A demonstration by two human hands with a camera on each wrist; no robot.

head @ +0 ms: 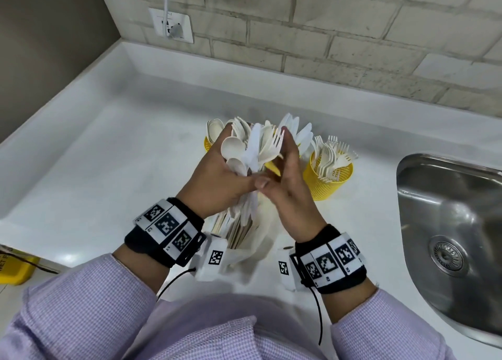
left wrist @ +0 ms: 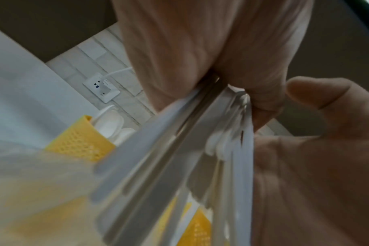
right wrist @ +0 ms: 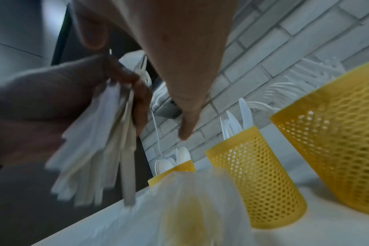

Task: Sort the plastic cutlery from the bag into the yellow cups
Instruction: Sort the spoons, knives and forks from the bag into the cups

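Note:
My left hand [head: 231, 172] grips a mixed bundle of white plastic cutlery [head: 254, 150], spoons, knives and forks, held upright above the bag [head: 255, 240]. My right hand [head: 285, 164] stands beside the bundle with straight fingers against a fork [head: 275, 142]; its thumb is apart from them. Three yellow perforated cups stand behind: the spoon cup [head: 207, 143], the knife cup [right wrist: 255, 174], mostly hidden by my hands in the head view, and the fork cup [head: 330, 176]. In the left wrist view the bundle's handles [left wrist: 179, 149] fan out below my palm. The clear bag [right wrist: 190, 208] lies crumpled on the counter.
A steel sink [head: 448, 224] is set in the white counter [head: 108, 142] to the right of the fork cup. A wall outlet [head: 171, 25] with a plugged cable sits on the brick wall behind. A yellow object [head: 13, 267] lies off the counter's near left edge.

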